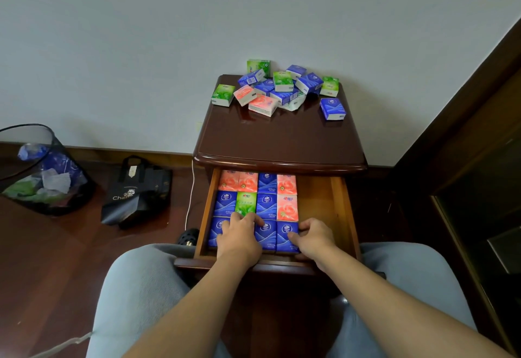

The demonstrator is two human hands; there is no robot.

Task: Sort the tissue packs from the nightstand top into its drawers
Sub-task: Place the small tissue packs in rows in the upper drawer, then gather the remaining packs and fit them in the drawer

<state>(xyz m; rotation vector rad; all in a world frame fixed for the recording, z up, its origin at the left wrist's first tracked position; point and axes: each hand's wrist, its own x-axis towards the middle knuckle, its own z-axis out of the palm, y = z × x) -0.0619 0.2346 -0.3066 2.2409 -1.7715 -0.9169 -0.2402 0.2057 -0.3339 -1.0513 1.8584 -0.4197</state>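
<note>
The dark wooden nightstand (282, 137) stands against the wall with its top drawer (321, 202) pulled out. Several blue, pink and green tissue packs lie in rows inside the drawer. My left hand (239, 236) rests flat on the front row, covering one pack, fingers bent over it. My right hand (313, 236) curls around the right edge of a blue pack (286, 237) at the row's right end. On the back of the nightstand top sits a loose pile of packs (277, 89), with one blue pack (332, 108) apart at the right.
The drawer's right third shows bare wood. A mesh waste bin (42, 171) and a black bag (138, 191) stand on the floor at the left. A dark wooden frame (465, 132) rises at the right. My knees flank the drawer.
</note>
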